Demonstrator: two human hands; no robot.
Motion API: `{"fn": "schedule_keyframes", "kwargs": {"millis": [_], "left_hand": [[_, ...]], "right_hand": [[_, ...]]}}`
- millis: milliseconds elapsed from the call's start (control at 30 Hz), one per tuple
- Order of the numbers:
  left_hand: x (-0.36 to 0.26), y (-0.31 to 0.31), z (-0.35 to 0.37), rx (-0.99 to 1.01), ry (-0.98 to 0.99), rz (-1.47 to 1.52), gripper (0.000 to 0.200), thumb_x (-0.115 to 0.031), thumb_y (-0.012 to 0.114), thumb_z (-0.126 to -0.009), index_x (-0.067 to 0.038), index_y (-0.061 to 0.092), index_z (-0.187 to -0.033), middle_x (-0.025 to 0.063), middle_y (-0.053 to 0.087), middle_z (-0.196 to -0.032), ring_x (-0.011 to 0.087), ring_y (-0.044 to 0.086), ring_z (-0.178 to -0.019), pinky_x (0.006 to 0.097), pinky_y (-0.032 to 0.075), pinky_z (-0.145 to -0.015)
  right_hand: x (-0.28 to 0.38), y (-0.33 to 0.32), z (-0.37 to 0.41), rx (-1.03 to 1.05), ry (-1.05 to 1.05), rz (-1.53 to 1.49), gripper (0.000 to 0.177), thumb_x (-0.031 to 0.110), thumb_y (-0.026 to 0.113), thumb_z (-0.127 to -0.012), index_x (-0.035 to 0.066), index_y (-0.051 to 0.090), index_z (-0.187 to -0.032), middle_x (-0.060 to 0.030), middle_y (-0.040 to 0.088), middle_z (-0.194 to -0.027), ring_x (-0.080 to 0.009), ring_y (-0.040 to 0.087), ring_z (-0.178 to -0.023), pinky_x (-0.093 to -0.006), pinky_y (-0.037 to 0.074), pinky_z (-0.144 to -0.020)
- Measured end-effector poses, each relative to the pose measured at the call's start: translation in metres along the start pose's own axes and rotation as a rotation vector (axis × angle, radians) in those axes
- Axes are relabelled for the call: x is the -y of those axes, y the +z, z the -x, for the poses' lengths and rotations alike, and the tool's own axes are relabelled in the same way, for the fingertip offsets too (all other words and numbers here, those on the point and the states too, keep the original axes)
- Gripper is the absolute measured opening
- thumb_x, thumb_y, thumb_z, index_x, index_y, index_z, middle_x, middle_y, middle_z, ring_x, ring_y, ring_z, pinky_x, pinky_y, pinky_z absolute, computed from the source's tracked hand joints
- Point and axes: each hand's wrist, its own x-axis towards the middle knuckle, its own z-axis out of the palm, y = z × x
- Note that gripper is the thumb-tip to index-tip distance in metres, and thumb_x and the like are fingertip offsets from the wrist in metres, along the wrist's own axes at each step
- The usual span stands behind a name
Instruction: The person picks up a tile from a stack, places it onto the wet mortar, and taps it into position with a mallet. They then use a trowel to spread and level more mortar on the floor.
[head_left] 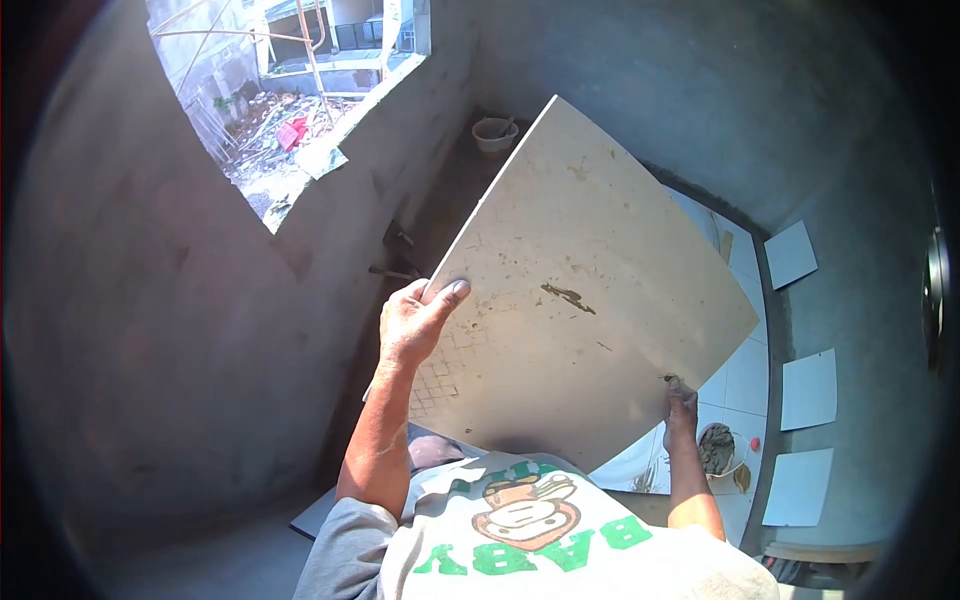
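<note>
Left hand (415,325): closed on one edge of a large pale tile (600,240), thumb on its face, fingers mostly out of sight behind. Right hand (682,405): closed on another edge, thumb likewise. Tile: tilted, spanning between both hands, nearly square, no clear long axis, one corner pointing away beyond them. Beside right wrist: container of grey mix (717,450). Beyond left hand: white bucket (494,140).
</note>
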Motion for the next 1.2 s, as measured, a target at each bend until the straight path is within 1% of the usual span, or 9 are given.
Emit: {"fn": "schedule_keyframes", "kwargs": {"millis": [233, 300, 400, 433, 567, 733, 867, 967, 1200], "left_hand": [[0.009, 0.003, -0.028, 0.102, 0.060, 0.028, 0.048, -0.049, 0.077, -0.073, -0.003, 0.070, -0.085, 0.0019, 0.063, -0.069, 0.0091, 0.057, -0.067, 0.0282, 0.046, -0.064], [0.004, 0.004, -0.033, 0.106, 0.058, -0.035, 0.051, -0.053, 0.074, -0.073, -0.003, 0.069, -0.084, 0.0054, 0.066, -0.071, 0.0132, 0.062, -0.068, 0.0311, 0.048, -0.065], [0.003, 0.003, -0.047, 0.177, 0.079, -0.178, 0.056, -0.060, 0.069, -0.074, -0.004, 0.068, -0.080, 0.0096, 0.066, -0.068, 0.0217, 0.066, -0.065, 0.0354, 0.051, -0.067], [-0.024, 0.004, -0.059, 0.251, 0.047, -0.249, 0.054, -0.055, 0.073, -0.074, -0.003, 0.070, -0.088, 0.0088, 0.068, -0.075, 0.0159, 0.066, -0.070, 0.0325, 0.051, -0.067], [-0.062, 0.053, -0.132, 0.391, 0.259, -0.335, 0.073, -0.073, 0.067, -0.069, -0.001, 0.069, -0.082, 0.0126, 0.066, -0.063, 0.0231, 0.068, -0.061, 0.0381, 0.054, -0.063], [-0.076, 0.126, -0.208, 0.618, 0.363, -0.244, 0.069, -0.066, 0.071, -0.070, 0.002, 0.070, -0.086, 0.0153, 0.066, -0.063, 0.0253, 0.068, -0.062, 0.0384, 0.054, -0.064], [-0.071, 0.188, -0.291, 0.766, 0.450, -0.293, 0.073, -0.069, 0.069, -0.070, 0.002, 0.070, -0.087, 0.0166, 0.067, -0.066, 0.0260, 0.069, -0.065, 0.0376, 0.054, -0.067], [-0.100, 0.199, -0.333, 0.973, 0.373, -0.374, 0.075, -0.070, 0.068, -0.069, 0.002, 0.070, -0.088, 0.0154, 0.067, -0.067, 0.0256, 0.070, -0.068, 0.0376, 0.054, -0.069], [-0.122, 0.245, -0.404, 1.102, 0.477, -0.356, 0.080, -0.073, 0.067, -0.067, 0.001, 0.068, -0.096, 0.0148, 0.068, -0.073, 0.0279, 0.069, -0.077, 0.0398, 0.053, -0.075]], "right_hand": [[-0.049, -0.003, 0.011, -0.104, -0.033, -0.050, 0.087, 0.048, 0.079, -0.074, 0.009, 0.035, -0.136, -0.0087, 0.050, -0.130, -0.0233, 0.049, -0.120, -0.0395, 0.043, -0.099], [-0.054, -0.002, 0.014, -0.323, -0.162, 0.051, 0.082, 0.049, 0.078, -0.074, 0.009, 0.040, -0.134, -0.0077, 0.052, -0.128, -0.0234, 0.051, -0.118, -0.0401, 0.044, -0.097], [-0.054, -0.006, 0.038, -0.323, 0.080, -0.059, 0.081, 0.050, 0.078, -0.074, 0.009, 0.043, -0.134, -0.0079, 0.053, -0.128, -0.0240, 0.054, -0.115, -0.0410, 0.044, -0.097], [-0.029, 0.017, 0.058, -0.248, 0.196, -0.066, 0.111, 0.061, 0.077, -0.068, 0.006, 0.022, -0.147, -0.0120, 0.034, -0.148, -0.0267, 0.032, -0.136, -0.0495, 0.022, -0.111], [-0.022, 0.038, 0.062, -0.357, 0.196, -0.142, 0.088, 0.061, 0.071, -0.075, 0.009, 0.038, -0.139, -0.0087, 0.044, -0.139, -0.0269, 0.044, -0.126, -0.0471, 0.031, -0.106], [-0.041, 0.043, 0.064, -0.340, 0.165, -0.324, 0.071, 0.058, 0.052, -0.090, 0.007, 0.040, -0.138, -0.0104, 0.048, -0.137, -0.0276, 0.046, -0.125, -0.0407, 0.035, -0.105], [-0.023, 0.129, 0.022, -0.446, -0.079, -0.362, 0.068, 0.054, 0.047, -0.094, 0.004, 0.039, -0.139, -0.0119, 0.047, -0.139, -0.0260, 0.046, -0.126, -0.0415, 0.036, -0.105], [-0.013, 0.145, 0.034, -0.421, 0.072, -0.455, 0.068, 0.054, 0.046, -0.095, 0.003, 0.039, -0.139, -0.0113, 0.046, -0.139, -0.0254, 0.046, -0.125, -0.0412, 0.035, -0.105], [-0.012, 0.213, -0.002, -0.703, 0.053, -0.514, 0.060, 0.051, 0.047, -0.095, 0.006, 0.043, -0.135, -0.0112, 0.051, -0.132, -0.0262, 0.051, -0.118, -0.0406, 0.040, -0.100]]}}
